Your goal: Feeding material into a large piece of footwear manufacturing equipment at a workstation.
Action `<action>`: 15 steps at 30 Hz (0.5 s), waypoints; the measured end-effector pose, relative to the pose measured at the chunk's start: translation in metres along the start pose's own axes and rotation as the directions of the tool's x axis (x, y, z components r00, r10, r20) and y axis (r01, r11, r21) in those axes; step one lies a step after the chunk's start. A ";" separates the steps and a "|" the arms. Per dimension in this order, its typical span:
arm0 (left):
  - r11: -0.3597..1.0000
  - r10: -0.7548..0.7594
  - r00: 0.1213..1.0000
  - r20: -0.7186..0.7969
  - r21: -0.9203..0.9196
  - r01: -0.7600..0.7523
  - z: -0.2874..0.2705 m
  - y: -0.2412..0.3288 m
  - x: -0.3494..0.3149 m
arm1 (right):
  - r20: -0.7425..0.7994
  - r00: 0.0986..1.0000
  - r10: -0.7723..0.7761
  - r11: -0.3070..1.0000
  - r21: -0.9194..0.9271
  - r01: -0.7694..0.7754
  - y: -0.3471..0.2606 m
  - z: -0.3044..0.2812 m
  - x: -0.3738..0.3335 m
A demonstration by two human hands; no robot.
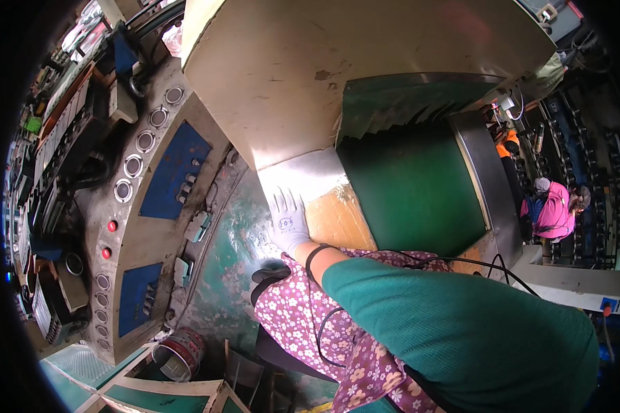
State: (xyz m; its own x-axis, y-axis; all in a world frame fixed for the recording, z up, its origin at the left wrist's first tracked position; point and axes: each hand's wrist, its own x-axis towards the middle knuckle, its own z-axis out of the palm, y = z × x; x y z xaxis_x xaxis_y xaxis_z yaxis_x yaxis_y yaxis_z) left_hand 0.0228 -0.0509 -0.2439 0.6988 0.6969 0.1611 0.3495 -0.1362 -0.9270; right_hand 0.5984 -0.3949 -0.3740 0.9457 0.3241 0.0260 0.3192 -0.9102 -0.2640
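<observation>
My right hand (288, 221), in a pale glove with a dark mark on its back, lies flat near the left end of a ledge. Its fingers are stretched out and slightly apart, and it holds nothing. Under and beside it are a shiny metal plate (311, 172) and a worn wooden board (339, 219). Right of the board runs a green conveyor belt (413, 193), passing under a ragged dark curtain (399, 113) in a beige machine housing (303, 76). My left hand is out of view.
On the left stands a control console (127, 227) with round gauges, red buttons and blue panels. A bucket (179, 353) sits on the floor at lower left. A black cable (506, 272) crosses near my sleeve. At far right, a person in pink (552, 212) is beside roller racks.
</observation>
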 end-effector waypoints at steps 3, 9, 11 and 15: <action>1.000 0.005 0.999 -0.040 0.002 -0.005 0.002 0.006 0.003 | 0.006 1.000 0.013 1.000 -0.008 -0.013 0.007 -0.001 0.003; 1.000 0.009 0.989 -0.149 0.018 -0.006 0.014 0.005 0.002 | 0.002 1.000 0.015 1.000 0.001 -0.016 0.009 -0.004 0.002; 1.000 0.017 0.997 -0.073 0.006 -0.017 0.012 0.005 -0.001 | 0.003 1.000 0.016 1.000 -0.004 -0.016 0.009 -0.004 0.000; 0.997 0.041 0.998 0.056 -0.072 -0.037 -0.004 0.010 0.001 | 0.005 1.000 0.020 1.000 -0.005 -0.020 0.012 -0.003 -0.002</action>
State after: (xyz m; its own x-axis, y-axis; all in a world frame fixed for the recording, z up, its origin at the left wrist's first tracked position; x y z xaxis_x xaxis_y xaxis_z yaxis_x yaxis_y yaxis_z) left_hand 0.0297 -0.0544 -0.2510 0.6767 0.7290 0.1033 0.3675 -0.2128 -0.9054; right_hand 0.6007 -0.4073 -0.3746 0.9514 0.3075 0.0159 0.3010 -0.9176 -0.2596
